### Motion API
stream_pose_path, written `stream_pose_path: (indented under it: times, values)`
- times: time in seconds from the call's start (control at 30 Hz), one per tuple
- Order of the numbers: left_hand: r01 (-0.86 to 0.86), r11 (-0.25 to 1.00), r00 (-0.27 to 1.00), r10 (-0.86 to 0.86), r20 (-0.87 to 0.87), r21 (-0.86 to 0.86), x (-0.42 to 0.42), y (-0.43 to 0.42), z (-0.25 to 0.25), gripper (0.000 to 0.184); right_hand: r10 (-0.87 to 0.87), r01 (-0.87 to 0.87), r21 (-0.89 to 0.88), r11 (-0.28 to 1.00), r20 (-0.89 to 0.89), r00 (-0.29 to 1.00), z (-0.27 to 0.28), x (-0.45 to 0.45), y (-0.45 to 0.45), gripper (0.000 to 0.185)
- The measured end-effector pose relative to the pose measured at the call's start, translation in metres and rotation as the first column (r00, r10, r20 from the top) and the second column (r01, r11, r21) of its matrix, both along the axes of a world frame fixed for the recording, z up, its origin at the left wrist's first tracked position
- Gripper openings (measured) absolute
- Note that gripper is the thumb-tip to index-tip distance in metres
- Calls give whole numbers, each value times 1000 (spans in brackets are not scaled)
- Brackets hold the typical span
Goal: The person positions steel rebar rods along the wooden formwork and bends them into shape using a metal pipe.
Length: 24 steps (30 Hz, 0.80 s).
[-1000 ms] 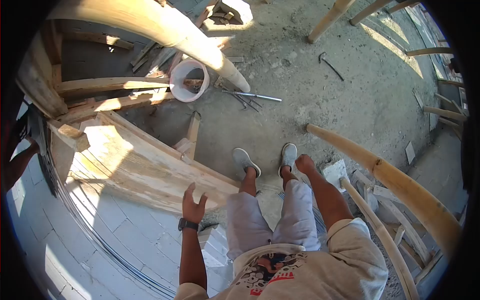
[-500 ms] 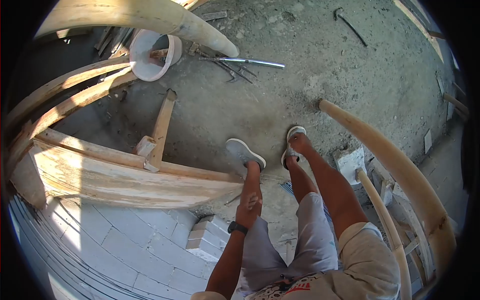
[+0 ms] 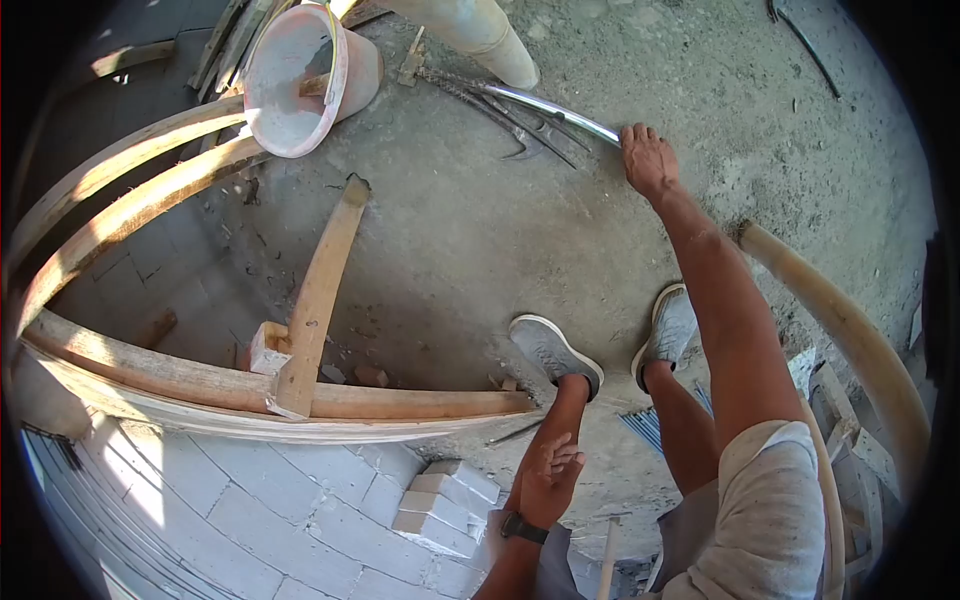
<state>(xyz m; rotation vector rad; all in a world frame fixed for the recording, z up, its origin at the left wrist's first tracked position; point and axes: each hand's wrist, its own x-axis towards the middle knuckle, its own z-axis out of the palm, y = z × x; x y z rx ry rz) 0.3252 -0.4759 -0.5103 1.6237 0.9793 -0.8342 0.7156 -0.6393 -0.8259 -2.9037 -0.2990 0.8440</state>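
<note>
Right hand at the bar, left hand open and empty

Clock directions are read on the head view, with twelve at its top edge. The person's right hand [image 3: 650,162] reaches out between one and two o'clock, back upward, fingers slightly bent at the near end of the shiny bar [image 3: 560,108]. Whether the fingers close round the bar or only meet it cannot be told.

The bar lies on the rough floor [image 3: 450,260] toward twelve to one o'clock, slanting across some dark metal tools [image 3: 530,135], one with a curved claw. A thick pole [image 3: 485,35] stands just beyond it at twelve.

The left hand [image 3: 550,475], a watch [image 3: 525,528] on its wrist, hangs between five and six o'clock, fingers loosely spread, holding nothing.

At eleven o'clock a pale bucket [image 3: 363,75] sits tipped, its mouth showing. A plank [image 3: 325,290] slants at nine o'clock, one end on a long wooden beam [image 3: 430,403]. Blocks [image 3: 440,515] are stacked near six, a curved pole [image 3: 850,325] stretches at three, and a thin dark rod [image 3: 812,55] lies around two.
</note>
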Motion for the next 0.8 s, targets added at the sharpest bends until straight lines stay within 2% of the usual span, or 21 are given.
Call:
stream_pose_path:
  times: [0.03,0.1,0.13,0.17,0.23,0.3,0.37,0.47,0.5,0.53,0.57,0.6,0.7,0.77,0.8]
  values:
    - [-24,999,999,25,-20,29,-1,-1,3,49,-33,35,52,998,-28,999,-5,-19,3,24]
    - [-32,999,999,32,-31,14,-21,-6,3,48,-208,228,180,957,-124,970,39,-51,10,27]
    - [-10,1000,999,10,-46,2,-35,-9,1,48,-197,243,276,930,-183,963,62,-67,9,34]
    - [16,1000,999,-17,-50,-9,-45,-13,-2,47,-272,348,293,891,-271,924,85,-80,15,38]
    - [94,995,996,-94,-4,-39,-60,-17,11,47,-384,489,326,809,-336,860,138,-111,23,43]
    - [144,986,988,-138,65,-83,-56,-18,31,47,-414,544,309,780,-398,819,189,-138,18,48]
    - [143,989,980,-136,142,-40,-37,-16,67,47,-432,563,302,770,-403,807,223,-177,1,50]
    - [100,995,969,-99,228,6,4,-2,122,51,-453,617,282,735,-472,756,304,-222,-41,54]
    - [96,995,967,-102,234,38,18,1,147,50,-441,608,220,763,-511,738,355,-223,-51,51]
    - [54,994,956,-79,281,96,44,5,194,49,-421,539,111,835,-502,756,372,-250,-73,52]
    - [11,990,955,-51,293,139,55,9,220,48,-391,532,137,835,-532,751,402,-253,-84,54]
    - [45,976,925,-122,360,214,52,17,233,47,-367,500,137,855,-522,770,433,-240,-83,55]
    - [44,968,875,-157,458,249,41,34,267,54,-293,402,120,908,-506,811,453,-257,-106,59]
    - [76,918,798,-289,529,388,39,53,338,53,-243,367,73,928,-628,739,470,-253,-123,60]
    - [107,883,745,-375,551,456,44,69,379,53,-194,295,60,954,-628,754,492,-248,-124,55]
